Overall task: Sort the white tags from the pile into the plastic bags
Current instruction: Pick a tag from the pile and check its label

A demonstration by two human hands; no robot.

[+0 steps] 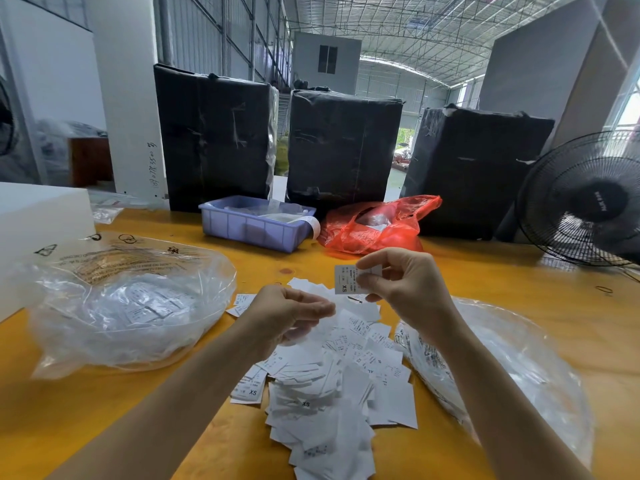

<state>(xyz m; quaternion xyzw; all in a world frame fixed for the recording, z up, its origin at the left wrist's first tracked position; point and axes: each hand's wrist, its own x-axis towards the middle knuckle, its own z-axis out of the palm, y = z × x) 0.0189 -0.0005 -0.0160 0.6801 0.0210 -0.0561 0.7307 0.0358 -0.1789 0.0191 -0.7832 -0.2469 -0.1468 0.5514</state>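
White paper tags pile (332,382) sits mid yellow wooden desk (519,271), mostly unsorted. Right hand (398,282) pinches one small rectangular XS tag (346,280) above the pile. Left hand (287,313) loosely curled, contents unclear. Crinkly clear plastic bag left (121,306) holds some tags; clear bag right (502,368) too.

Around the heap of white paper tags (332,375) on the yellow wooden table (104,427), bare tabletop lies open near-left and just beyond it. A crumpled clear plastic bag (131,306) crowds its left, another clear plastic bag (512,368) touches its right. Farther back stand a lilac plastic tray (252,230) and a red plastic bag (377,226).
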